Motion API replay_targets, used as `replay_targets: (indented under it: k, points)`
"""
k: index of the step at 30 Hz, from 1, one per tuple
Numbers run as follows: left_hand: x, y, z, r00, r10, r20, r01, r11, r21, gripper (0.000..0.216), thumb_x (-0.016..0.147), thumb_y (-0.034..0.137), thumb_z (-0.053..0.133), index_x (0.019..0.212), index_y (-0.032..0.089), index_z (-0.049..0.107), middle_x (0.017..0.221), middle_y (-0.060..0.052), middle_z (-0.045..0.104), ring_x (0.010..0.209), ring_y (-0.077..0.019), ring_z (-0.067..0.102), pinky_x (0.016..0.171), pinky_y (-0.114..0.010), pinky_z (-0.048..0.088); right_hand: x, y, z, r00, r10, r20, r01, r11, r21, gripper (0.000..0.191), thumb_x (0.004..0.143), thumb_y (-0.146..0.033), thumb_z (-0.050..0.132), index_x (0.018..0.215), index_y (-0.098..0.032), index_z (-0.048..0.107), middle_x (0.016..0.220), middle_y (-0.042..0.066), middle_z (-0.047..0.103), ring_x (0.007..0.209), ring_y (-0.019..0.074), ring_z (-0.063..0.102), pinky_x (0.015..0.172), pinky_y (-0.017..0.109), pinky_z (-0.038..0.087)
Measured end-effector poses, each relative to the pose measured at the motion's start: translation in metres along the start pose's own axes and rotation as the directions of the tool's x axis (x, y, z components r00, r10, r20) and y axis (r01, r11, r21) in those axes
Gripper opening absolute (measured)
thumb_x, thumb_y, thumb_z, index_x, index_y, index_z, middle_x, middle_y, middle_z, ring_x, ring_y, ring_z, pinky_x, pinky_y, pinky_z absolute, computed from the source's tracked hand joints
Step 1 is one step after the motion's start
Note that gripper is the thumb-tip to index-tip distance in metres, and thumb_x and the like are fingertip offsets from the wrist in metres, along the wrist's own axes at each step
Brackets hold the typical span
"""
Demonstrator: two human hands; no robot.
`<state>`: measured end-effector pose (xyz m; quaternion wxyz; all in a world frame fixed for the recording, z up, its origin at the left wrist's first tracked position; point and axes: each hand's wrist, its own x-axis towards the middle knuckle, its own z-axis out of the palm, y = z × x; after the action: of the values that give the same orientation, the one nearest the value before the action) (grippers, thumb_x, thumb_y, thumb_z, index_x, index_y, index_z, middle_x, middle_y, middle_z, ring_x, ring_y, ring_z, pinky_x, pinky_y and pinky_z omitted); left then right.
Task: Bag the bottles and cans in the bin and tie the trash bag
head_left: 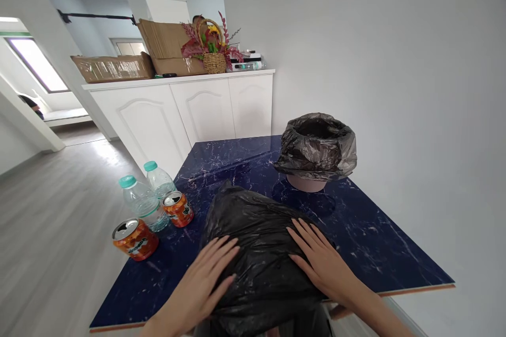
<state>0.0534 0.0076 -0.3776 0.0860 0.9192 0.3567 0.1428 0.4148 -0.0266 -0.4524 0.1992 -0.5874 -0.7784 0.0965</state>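
A black plastic garbage bag (264, 237) lies spread over the near edge of the dark blue marbled table (379, 237), its lower end hanging past the edge. My left hand (205, 274) rests flat on the bag's left side, fingers stretched. On its right side, my right hand (316, 255) presses with the fingers apart. Behind the bag stands a small pinkish bin (306, 184), lined with another black bag (316, 150) folded over its rim. What is under the flat bag is hidden.
Along the left edge stand two orange soda cans (136, 239) and two clear bottles (142, 200) with teal caps. A white cabinet (182, 110) behind the table carries cardboard boxes (114, 67) and a flower basket (214, 62). A wall borders the right side. Part of a person's head shows behind the flowers.
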Motion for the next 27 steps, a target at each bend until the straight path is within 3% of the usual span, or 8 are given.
replay_targets:
  k: [5, 8, 12, 15, 17, 21, 24, 27]
  points:
    - [-0.038, -0.011, 0.000, 0.803, -0.471, -0.365, 0.516, 0.856, 0.030, 0.042, 0.101, 0.058, 0.053, 0.104, 0.022, 0.074, 0.111, -0.015, 0.070, 0.107, -0.0380, 0.065, 0.097, -0.059, 0.051, 0.005, 0.001, 0.006, 0.996, 0.045, -0.075, -0.046, 0.999, -0.009, 0.063, 0.111, -0.056, 0.042, 0.169, -0.034, 0.033, 0.176, 0.000, 0.028, 0.164, 0.0297, 0.024, 0.134, 0.057, 0.025]
    - [-0.034, 0.001, 0.006, 0.744, -0.615, -0.262, 0.618, 0.782, -0.079, 0.044, 0.094, 0.065, 0.058, 0.096, 0.025, 0.075, 0.111, -0.013, 0.069, 0.107, -0.0393, 0.063, 0.098, -0.064, 0.048, 0.010, 0.000, 0.009, 0.991, 0.067, -0.114, -0.073, 0.996, -0.049, 0.062, 0.112, -0.057, 0.039, 0.168, -0.030, 0.036, 0.176, 0.001, 0.030, 0.163, 0.0291, 0.026, 0.134, 0.056, 0.025]
    - [-0.011, 0.028, 0.012, 0.751, -0.660, -0.002, 0.598, 0.681, -0.422, 0.050, 0.086, 0.074, 0.065, 0.095, 0.026, 0.071, 0.122, -0.011, 0.071, 0.124, -0.0389, 0.063, 0.109, -0.059, 0.048, 0.011, 0.002, 0.014, 0.990, 0.061, -0.127, -0.073, 0.993, -0.095, 0.063, 0.112, -0.058, 0.037, 0.168, -0.030, 0.036, 0.176, 0.001, 0.029, 0.163, 0.0295, 0.027, 0.133, 0.056, 0.029]
    - [0.001, 0.047, 0.013, 0.751, -0.613, 0.247, 0.546, 0.366, -0.753, 0.064, 0.087, 0.078, 0.066, 0.125, 0.026, 0.066, 0.138, -0.012, 0.069, 0.140, -0.0370, 0.058, 0.114, -0.049, 0.049, 0.010, 0.004, 0.016, 0.990, 0.059, -0.125, -0.074, 0.989, -0.126, 0.065, 0.111, -0.059, 0.037, 0.169, -0.031, 0.032, 0.176, 0.001, 0.029, 0.162, 0.0306, 0.029, 0.131, 0.058, 0.032]
    - [0.001, 0.057, 0.015, 0.821, -0.498, 0.280, 0.429, 0.214, -0.878, 0.086, 0.087, 0.081, 0.065, 0.151, 0.026, 0.049, 0.151, -0.016, 0.062, 0.147, -0.0369, 0.053, 0.119, -0.048, 0.045, 0.010, 0.004, 0.016, 0.989, 0.042, -0.144, -0.063, 0.987, -0.147, 0.064, 0.112, -0.059, 0.037, 0.170, -0.032, 0.031, 0.175, 0.001, 0.029, 0.162, 0.0304, 0.030, 0.131, 0.057, 0.033]
    - [-0.014, 0.065, 0.030, 0.931, -0.322, 0.171, 0.300, 0.411, -0.861, 0.135, 0.071, 0.083, 0.080, 0.170, 0.026, 0.007, 0.163, -0.023, 0.048, 0.153, -0.0430, 0.044, 0.123, -0.056, 0.040, 0.011, 0.003, 0.017, 0.986, 0.018, -0.165, -0.049, 0.982, -0.180, 0.063, 0.112, -0.058, 0.037, 0.169, -0.031, 0.033, 0.175, 0.001, 0.030, 0.162, 0.0296, 0.030, 0.131, 0.056, 0.034]
    - [-0.028, 0.063, 0.052, 0.917, -0.380, 0.119, 0.349, 0.624, -0.699, 0.137, 0.063, 0.074, 0.090, 0.169, 0.028, 0.016, 0.160, -0.024, 0.050, 0.153, -0.0494, 0.042, 0.121, -0.063, 0.040, 0.010, 0.004, 0.017, 0.988, 0.020, -0.156, -0.049, 0.981, -0.185, 0.063, 0.112, -0.057, 0.037, 0.169, -0.030, 0.034, 0.175, 0.001, 0.030, 0.162, 0.0297, 0.031, 0.131, 0.056, 0.034]
    - [-0.041, 0.064, 0.071, 0.894, -0.437, 0.097, 0.392, 0.658, -0.643, 0.115, 0.074, 0.071, 0.082, 0.164, 0.022, 0.029, 0.153, -0.027, 0.056, 0.146, -0.0503, 0.050, 0.119, -0.064, 0.042, 0.010, 0.004, 0.017, 0.986, 0.018, -0.167, -0.048, 0.983, -0.177, 0.063, 0.112, -0.057, 0.038, 0.169, -0.030, 0.035, 0.175, 0.002, 0.031, 0.162, 0.0294, 0.030, 0.131, 0.055, 0.033]
